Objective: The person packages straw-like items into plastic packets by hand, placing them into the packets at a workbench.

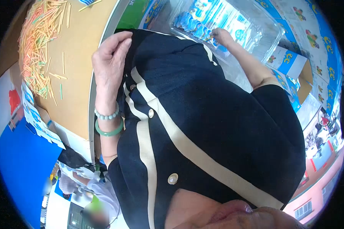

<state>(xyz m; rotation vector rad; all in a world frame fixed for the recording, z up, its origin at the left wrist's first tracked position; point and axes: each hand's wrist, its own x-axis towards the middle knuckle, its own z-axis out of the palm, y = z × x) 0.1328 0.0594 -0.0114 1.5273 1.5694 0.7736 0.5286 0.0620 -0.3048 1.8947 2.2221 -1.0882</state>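
My right hand (pixel 222 37) reaches into a clear plastic bin (pixel 273 47) beside my body. Its fingers are closed at the end of a small blue patterned packet (pixel 204 33), among other blue-and-white packets (pixel 221 17). My left hand (pixel 111 57), with a beaded bracelet and a green bangle at its wrist, hovers by the table edge. Its fingers are curled in towards the thumb, and nothing shows in them. On the tan table (pixel 78 49) beside it lies a heap of thin coloured sticks (pixel 36 53), yellow, orange and green, with several loose ones apart from it.
Blue-and-white printed cartons (pixel 290 63) stand around the bin. A blue striped wrapper (pixel 88 2) lies at the table's far edge. Flattened printed card (pixel 38 118) sits at the table's end, near a blue surface (pixel 23 164). Another person (pixel 99 194) is at the lower left.
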